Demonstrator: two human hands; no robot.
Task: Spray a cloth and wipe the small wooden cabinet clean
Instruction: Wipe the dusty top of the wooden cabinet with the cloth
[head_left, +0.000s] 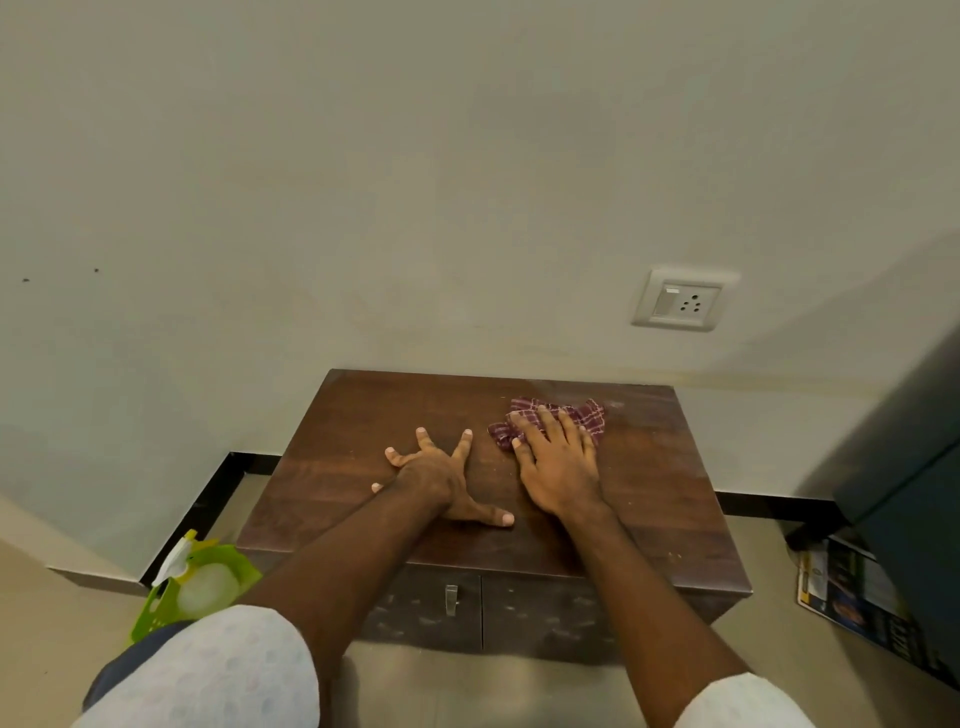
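Cloth (586, 415) under flat right hand (560, 470) near cabinet (337, 431) back edge; left hand (436, 475) splayed flat mid-top, bare wood leftward

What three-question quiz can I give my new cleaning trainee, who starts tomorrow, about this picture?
1. True or false: the left hand lies flat on the cabinet top, holding nothing.
2. Which hand presses the checked cloth? A. the left hand. B. the right hand.
3. Fill in: the spray bottle stands in a green ____ on the floor.
Key: 1 true; 2 B; 3 basket.
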